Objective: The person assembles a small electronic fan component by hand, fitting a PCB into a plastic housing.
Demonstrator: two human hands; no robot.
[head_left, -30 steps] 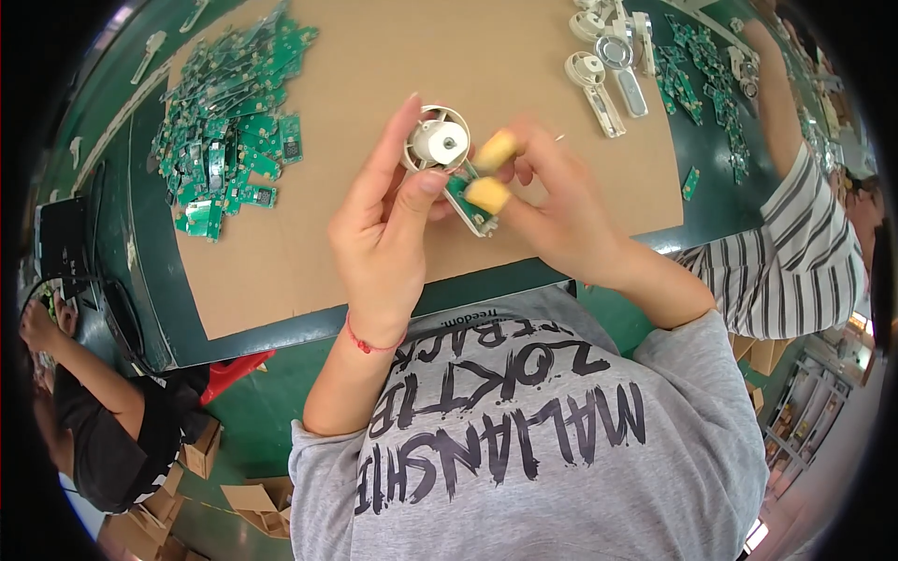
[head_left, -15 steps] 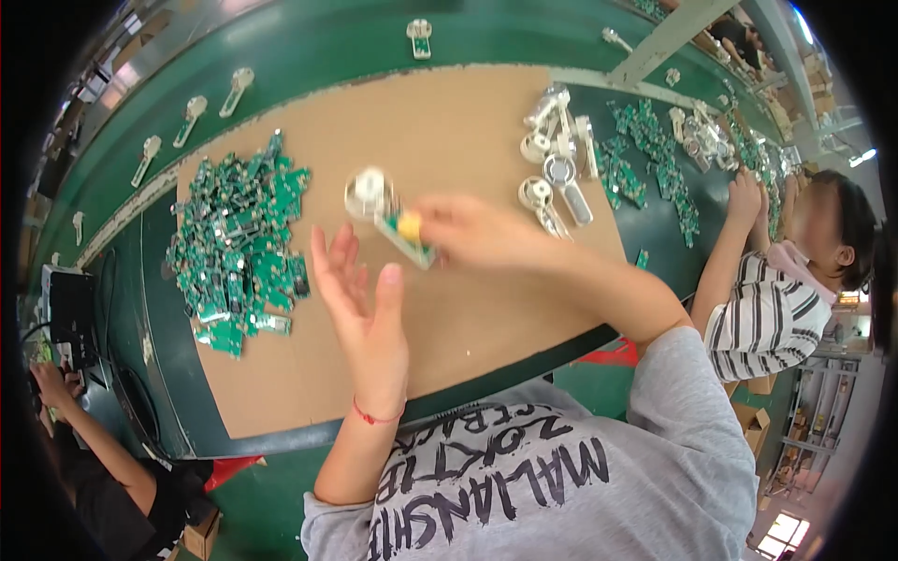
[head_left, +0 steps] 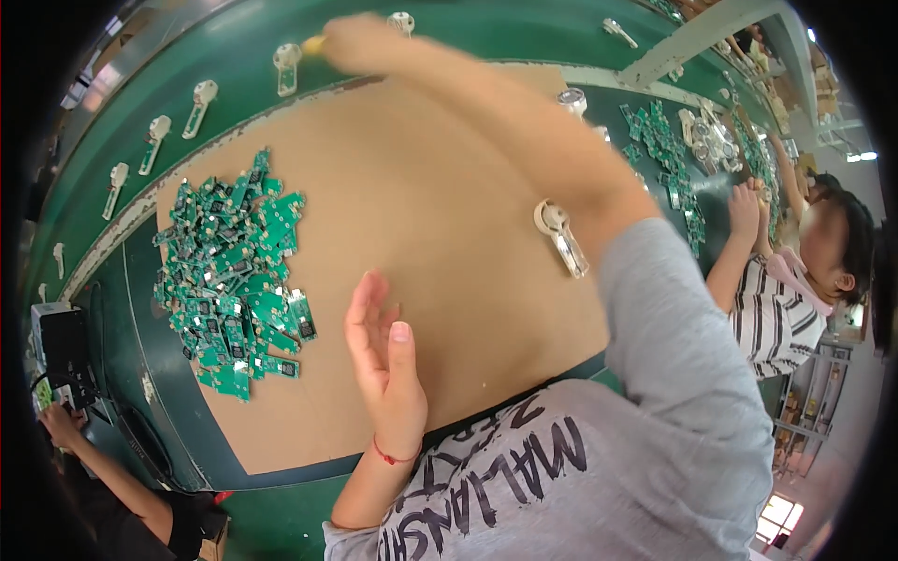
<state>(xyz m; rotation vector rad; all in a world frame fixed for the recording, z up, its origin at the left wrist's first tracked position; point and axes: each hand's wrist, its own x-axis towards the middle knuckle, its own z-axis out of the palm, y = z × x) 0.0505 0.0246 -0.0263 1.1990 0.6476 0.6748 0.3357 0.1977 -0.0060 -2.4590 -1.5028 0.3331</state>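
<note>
My left hand (head_left: 388, 355) is held above the brown cardboard sheet (head_left: 449, 243), palm turned inward, fingers and thumb apart with nothing in them. My right hand (head_left: 360, 45) reaches across to the green belt at the far side, blurred by motion. A yellow bit (head_left: 313, 45) shows at its fingertips; whether it is a finger cover or a held object is unclear. Just left of it, a white handheld-fan-shaped casing (head_left: 287, 70) lies on the belt. A heap of green circuit boards (head_left: 234, 271) covers the cardboard's left side.
Several similar casings, including a white one (head_left: 199, 107), lie along the green belt (head_left: 524, 37). One clear-and-white casing (head_left: 561, 238) rests at the cardboard's right; others are partly behind my right arm. A co-worker (head_left: 776, 290) sits at right, another person's arm (head_left: 122, 477) at lower left.
My right hand has gone from mid-cardboard to the far belt; the casing it held with a green board now appears to lie on the belt. Other belt casings have shifted left. My left hand stays open.
</note>
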